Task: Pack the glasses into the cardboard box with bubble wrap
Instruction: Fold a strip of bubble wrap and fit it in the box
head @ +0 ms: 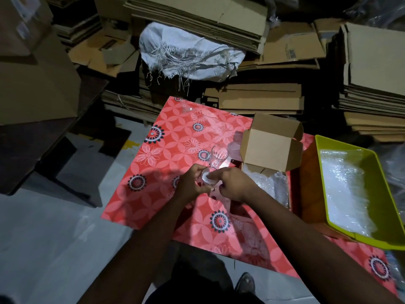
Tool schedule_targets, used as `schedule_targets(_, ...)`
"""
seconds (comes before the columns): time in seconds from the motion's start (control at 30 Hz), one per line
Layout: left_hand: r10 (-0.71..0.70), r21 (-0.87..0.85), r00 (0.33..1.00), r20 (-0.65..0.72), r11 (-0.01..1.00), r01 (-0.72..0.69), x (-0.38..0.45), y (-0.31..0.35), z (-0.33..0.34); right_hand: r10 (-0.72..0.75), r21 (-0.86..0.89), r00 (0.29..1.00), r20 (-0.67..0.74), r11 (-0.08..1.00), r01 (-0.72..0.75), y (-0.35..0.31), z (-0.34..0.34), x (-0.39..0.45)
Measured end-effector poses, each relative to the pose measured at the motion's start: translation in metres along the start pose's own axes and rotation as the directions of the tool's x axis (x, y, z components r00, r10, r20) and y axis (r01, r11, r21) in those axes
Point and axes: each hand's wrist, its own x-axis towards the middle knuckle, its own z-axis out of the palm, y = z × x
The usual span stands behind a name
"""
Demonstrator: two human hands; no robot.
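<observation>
A clear glass (pixel 208 178) with white bubble wrap stuffed in its mouth is gripped by my left hand (pixel 191 184). My right hand (pixel 235 185) presses its fingers into that wrap at the glass's rim. A second clear ribbed glass (pixel 218 157) stands upright just behind, untouched. An open cardboard box (pixel 271 148) sits to the right with its flaps up and bubble wrap (pixel 266 183) lying inside it. A third small glass (pixel 186 107) shows faintly at the table's far edge.
The table (pixel 175 145) wears a red floral cloth. A lime-green tray (pixel 324 148) holding bubble wrap (pixel 346 189) sits at the right. Flattened cardboard stacks (pixel 252 99) and a white sack (pixel 186 51) crowd behind; a dark table (pixel 43 139) stands left.
</observation>
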Motion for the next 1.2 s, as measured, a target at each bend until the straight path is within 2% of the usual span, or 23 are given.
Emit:
schedule_targets(0.13, 0.032, 0.020, 0.998, 0.050, 0.999, -0.033, 0.002, 0.011, -0.008, 0.029, 0.125, 0.974, -0.225, 0.992, -0.001, 0.017, -0.002, -0.024)
schedule_targets(0.27, 0.172, 0.146, 0.984, -0.046, 0.976, -0.163, -0.001, 0.039, -0.009, 0.139, 0.221, 0.896, -0.421, 0.974, -0.048, 0.044, -0.006, -0.048)
schedule_targets(0.33, 0.200, 0.168, 0.975, -0.092, 0.969, -0.183, -0.001, 0.055, -0.003, 0.258, 0.270, 0.787, -0.560, 0.955, -0.121, 0.064, -0.012, -0.066)
schedule_targets(0.43, 0.219, 0.210, 0.967, -0.130, 0.959, -0.189, 0.006, 0.083, 0.016, 0.495, 0.436, 0.528, -0.690, 0.866, -0.243, 0.106, -0.023, -0.107)
schedule_targets(0.5, 0.223, 0.192, 0.965, -0.137, 0.962, -0.195, 0.010, 0.098, 0.036, 0.645, 0.542, 0.367, -0.670, 0.764, -0.351, 0.142, -0.026, -0.136)
schedule_targets(0.57, 0.253, 0.173, 0.959, -0.125, 0.958, -0.230, 0.013, 0.107, 0.061, 0.771, 0.619, 0.274, -0.575, 0.629, -0.471, 0.182, -0.024, -0.165)
schedule_targets(0.63, 0.263, 0.143, 0.962, -0.077, 0.958, -0.250, 0.014, 0.115, 0.086, 0.847, 0.619, 0.274, -0.455, 0.522, -0.587, 0.215, -0.018, -0.192)
schedule_targets(0.67, 0.260, 0.133, 0.965, -0.049, 0.959, -0.251, 0.015, 0.119, 0.099, 0.866, 0.584, 0.302, -0.398, 0.493, -0.645, 0.230, -0.012, -0.202)
schedule_targets(0.77, 0.260, 0.171, 0.966, 0.010, 0.951, -0.258, 0.012, 0.131, 0.135, 0.881, 0.352, 0.443, -0.168, 0.473, -0.808, 0.263, 0.008, -0.225)
schedule_targets(0.83, 0.257, 0.154, 0.966, 0.026, 0.954, -0.257, 0.009, 0.139, 0.153, 0.865, 0.268, 0.497, -0.070, 0.496, -0.826, 0.277, 0.021, -0.233)
schedule_targets(0.9, 0.256, 0.161, 0.966, 0.029, 0.953, -0.257, 0.010, 0.143, 0.166, 0.847, 0.303, 0.512, -0.141, 0.529, -0.792, 0.285, 0.025, -0.239)
schedule_targets(1.0, 0.240, 0.175, 0.971, 0.017, 0.955, -0.239, 0.014, 0.148, 0.182, 0.796, 0.284, 0.492, -0.352, 0.592, -0.754, 0.289, 0.010, -0.247)
schedule_targets(1.07, 0.225, 0.159, 0.974, 0.013, 0.962, -0.224, 0.017, 0.155, 0.191, 0.732, 0.332, 0.486, -0.477, 0.662, -0.672, 0.291, -0.008, -0.256)
schedule_targets(1.13, 0.229, 0.130, 0.973, 0.018, 0.965, -0.229, 0.019, 0.166, 0.198, 0.653, 0.388, 0.527, -0.544, 0.753, -0.531, 0.294, -0.032, -0.266)
schedule_targets(1.2, 0.238, 0.062, 0.970, 0.042, 0.969, -0.240, 0.021, 0.183, 0.202, 0.574, 0.399, 0.630, -0.522, 0.818, -0.414, 0.294, -0.064, -0.275)
